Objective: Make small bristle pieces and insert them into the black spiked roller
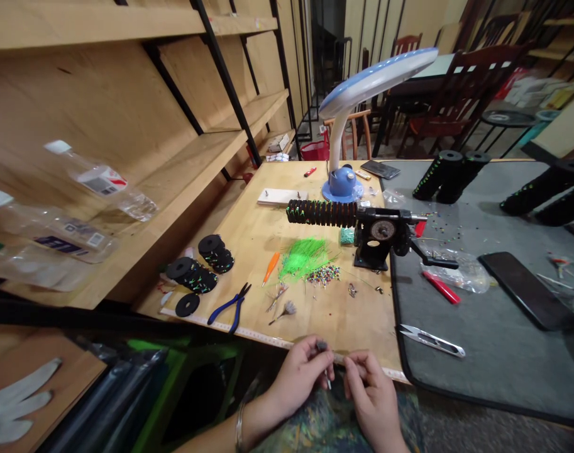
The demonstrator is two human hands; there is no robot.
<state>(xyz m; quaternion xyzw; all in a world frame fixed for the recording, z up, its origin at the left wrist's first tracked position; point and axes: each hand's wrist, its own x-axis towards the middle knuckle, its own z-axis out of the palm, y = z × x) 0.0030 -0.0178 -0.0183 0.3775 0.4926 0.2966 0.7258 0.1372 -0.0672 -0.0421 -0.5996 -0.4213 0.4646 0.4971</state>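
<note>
While gripping a small dark-ended rod (321, 345) in L hand (300, 366), held both hands on the near side of the green bristle pile (305, 257), close together w/ a narrow gap betw. Had L fingers curled in and thumb pressed over the rod, prob. to stop it slipping, w/ a pale end poking out below. Had R hand (369, 382) half closed, w/ thumb and forefinger about tip to tip as for a fine pinch; couldn't tell of anything held there. Held both low, presumably for steadiness and a good look.

Had snips (432, 341) well to the near right of the pile, and blue pliers (240, 297) to its near left w/ handles pointing nearer, prob. for a quick grab. Had a grey feathery tuft (289, 308) loose just nearer than the pile. Had beads (323, 274) heaped at its near right edge, likely for easy picking, and an orange tool (270, 268) just to its left.

Had black spools (216, 253) stacked left of the pile, prob. to save room. Had a row of ridged spools (322, 213) beyond it, on a crank device (385, 229) to its far right, seemingly for turning together. Had a lamp (336, 141) farthest behind the pile, likely for light.
</note>
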